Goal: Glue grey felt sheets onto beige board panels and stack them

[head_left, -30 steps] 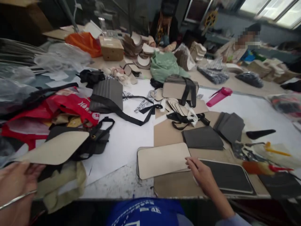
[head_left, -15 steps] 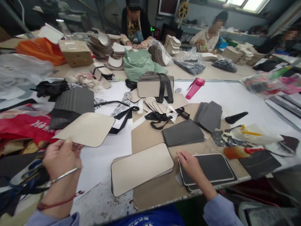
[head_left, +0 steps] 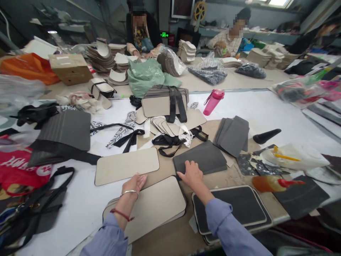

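My left hand point(head_left: 135, 184) is at the near edge of a cream rounded panel point(head_left: 126, 165), its fingers stretched out and apart. That panel lies partly over white paper and partly over brown board; whether the fingertips touch it I cannot tell. Below my wrist is a stack of cream panels with dark edges point(head_left: 160, 202). My right hand point(head_left: 193, 173) is over the near-left part of some dark grey panels point(head_left: 210, 158), fingers spread and thumb apart near their edge. Under my right forearm lies a stack of black panels with cream borders point(head_left: 234, 204).
A strapped bundle of panels point(head_left: 156, 106) stands farther back, with a pink bottle point(head_left: 214, 102) to its right. A glue bottle with a red nozzle point(head_left: 269, 184) lies at right, near a black-handled tool point(head_left: 267, 136). Co-workers point(head_left: 226, 41) sit across the table.
The cream panel, held up in my left hand before, now lies flat, farther right and lower. My right hand has moved from the black panels up and left to the dark grey ones.
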{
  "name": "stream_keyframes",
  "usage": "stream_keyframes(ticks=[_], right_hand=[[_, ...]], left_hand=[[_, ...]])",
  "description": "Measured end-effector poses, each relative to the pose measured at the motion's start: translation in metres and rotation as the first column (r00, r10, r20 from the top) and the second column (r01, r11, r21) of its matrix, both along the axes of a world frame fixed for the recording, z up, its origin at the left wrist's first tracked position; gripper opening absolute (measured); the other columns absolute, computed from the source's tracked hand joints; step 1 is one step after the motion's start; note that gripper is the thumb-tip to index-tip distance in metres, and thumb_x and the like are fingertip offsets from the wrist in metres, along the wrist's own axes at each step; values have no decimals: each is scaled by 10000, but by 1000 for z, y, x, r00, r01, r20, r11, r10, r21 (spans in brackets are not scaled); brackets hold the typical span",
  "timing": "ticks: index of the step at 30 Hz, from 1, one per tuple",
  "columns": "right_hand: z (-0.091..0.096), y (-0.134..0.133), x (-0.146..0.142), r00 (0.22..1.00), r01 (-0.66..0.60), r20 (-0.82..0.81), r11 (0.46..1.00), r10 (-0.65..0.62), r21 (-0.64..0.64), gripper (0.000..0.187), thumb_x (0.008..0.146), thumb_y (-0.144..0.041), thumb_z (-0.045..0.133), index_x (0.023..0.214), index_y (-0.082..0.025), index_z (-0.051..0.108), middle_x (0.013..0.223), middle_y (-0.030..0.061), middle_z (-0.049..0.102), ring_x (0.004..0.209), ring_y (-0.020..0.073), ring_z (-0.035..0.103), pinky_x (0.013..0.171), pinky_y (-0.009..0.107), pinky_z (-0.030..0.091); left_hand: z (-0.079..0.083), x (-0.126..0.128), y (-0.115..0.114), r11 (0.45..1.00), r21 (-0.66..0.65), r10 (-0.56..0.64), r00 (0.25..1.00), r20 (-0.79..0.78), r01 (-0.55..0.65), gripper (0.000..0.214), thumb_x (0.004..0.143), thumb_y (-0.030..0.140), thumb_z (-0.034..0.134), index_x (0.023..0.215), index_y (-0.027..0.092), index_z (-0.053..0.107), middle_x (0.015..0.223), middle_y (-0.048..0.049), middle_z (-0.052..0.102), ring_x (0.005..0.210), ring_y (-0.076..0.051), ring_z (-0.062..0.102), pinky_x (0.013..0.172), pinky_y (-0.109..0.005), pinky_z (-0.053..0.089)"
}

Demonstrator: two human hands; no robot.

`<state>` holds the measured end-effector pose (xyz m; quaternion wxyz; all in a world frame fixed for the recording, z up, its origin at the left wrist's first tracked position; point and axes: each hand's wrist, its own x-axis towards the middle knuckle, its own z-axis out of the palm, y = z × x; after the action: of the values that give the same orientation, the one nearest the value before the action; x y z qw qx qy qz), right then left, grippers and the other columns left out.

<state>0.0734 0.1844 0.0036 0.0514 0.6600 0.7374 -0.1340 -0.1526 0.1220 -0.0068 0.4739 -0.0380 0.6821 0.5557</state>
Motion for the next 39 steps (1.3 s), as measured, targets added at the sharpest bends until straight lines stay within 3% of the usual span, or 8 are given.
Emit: stream_keyframes(ticks=[5,10,14,16,21,31,35,39], right_hand=[[4,3,-2,999,-12,31,999,13,-41,391,736,-455,568,994,-168,505,980,116,518,948,257,486,690,328,436],[6,7,-2,999,-42,28,997,44,-69,335,763,-412,551,997,-176,504,992,120,517,955,245,487,697,319,439],[6,10,3,998,-54,17,994,56,-96,201,823,-314,482,985,-199,508,987,111,520,946,226,497,689,308,435],[6,11,5,998,-54,10,993,56,-109,242,811,-359,505,993,-200,503,985,109,520,951,231,496,693,314,437],[8,9,2,999,-11,-32,993,7,-114,537,668,-522,633,1038,-167,477,1031,135,495,973,260,469,715,334,440],[15,4,19,989,-33,-145,987,10,-156,335,775,-456,526,971,-186,552,992,119,535,949,249,480,737,325,396],[14,7,22,981,-32,-194,985,-2,-171,201,812,-342,477,904,-212,599,938,86,573,887,218,513,750,307,370],[13,12,28,974,-8,-226,985,-32,-174,189,828,-227,424,804,-205,611,874,66,595,800,182,538,704,274,356]], left_hand=[[13,12,-13,993,-51,-111,990,-87,106,111,672,91,600,684,132,496,619,-64,622,575,-159,628,613,-300,538],[18,47,-18,951,-24,-305,929,-210,307,219,616,238,658,786,136,564,631,-21,640,582,-158,617,576,-283,504],[14,75,-13,827,-52,-525,736,-427,559,294,659,352,597,883,163,571,742,-40,662,724,-190,634,693,-337,502],[10,86,-7,776,-82,-581,657,-480,626,274,676,353,572,881,171,575,774,-51,666,751,-196,636,721,-345,497],[1,106,15,743,-85,-612,623,-487,663,222,693,313,552,867,179,583,805,-59,668,795,-197,634,748,-336,485],[-14,121,34,740,-71,-623,640,-450,669,224,715,298,516,877,150,566,771,-61,660,702,-167,624,696,-315,500],[-13,129,38,745,-97,-631,650,-423,660,199,731,262,481,871,147,565,779,-61,659,667,-150,618,680,-301,505],[-7,133,44,740,-166,-654,639,-405,652,213,728,241,485,890,147,586,804,-74,654,664,-160,610,668,-310,502]])
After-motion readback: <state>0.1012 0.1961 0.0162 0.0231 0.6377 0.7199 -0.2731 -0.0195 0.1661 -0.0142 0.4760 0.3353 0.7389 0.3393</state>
